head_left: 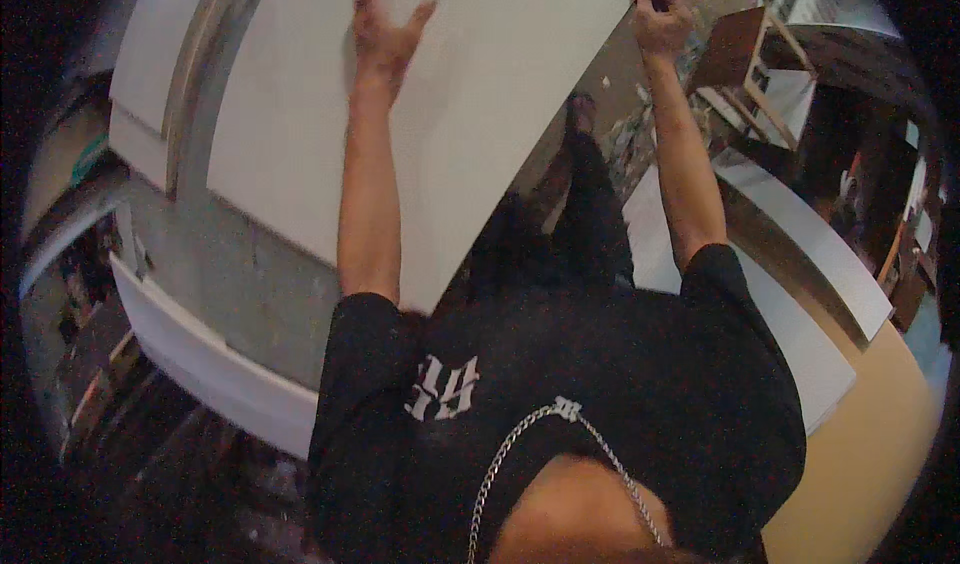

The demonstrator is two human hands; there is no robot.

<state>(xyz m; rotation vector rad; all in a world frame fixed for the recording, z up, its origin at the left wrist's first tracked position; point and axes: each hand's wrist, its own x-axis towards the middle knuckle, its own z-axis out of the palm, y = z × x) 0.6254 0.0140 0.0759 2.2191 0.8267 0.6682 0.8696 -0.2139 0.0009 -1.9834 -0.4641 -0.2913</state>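
Observation:
A large white panel (500, 54) lies in front of me, its right edge running slantwise toward my body. Over its left part is my left hand (385, 32), open, with thumb and fingers spread and nothing in them. Whether it touches the surface I cannot tell. My right hand (662, 19) is at the panel's far right edge, fingers curled and fingertips pinched together at that edge. Anything between those fingertips is too small or hidden to make out.
A grey work surface (255, 274) shows under the panel, with another white panel (150, 79) at far left. On the right stand a brown wooden frame piece (735, 49), more white boards (800, 234) and a yellowish board (860, 444). Scraps litter the floor (625, 134).

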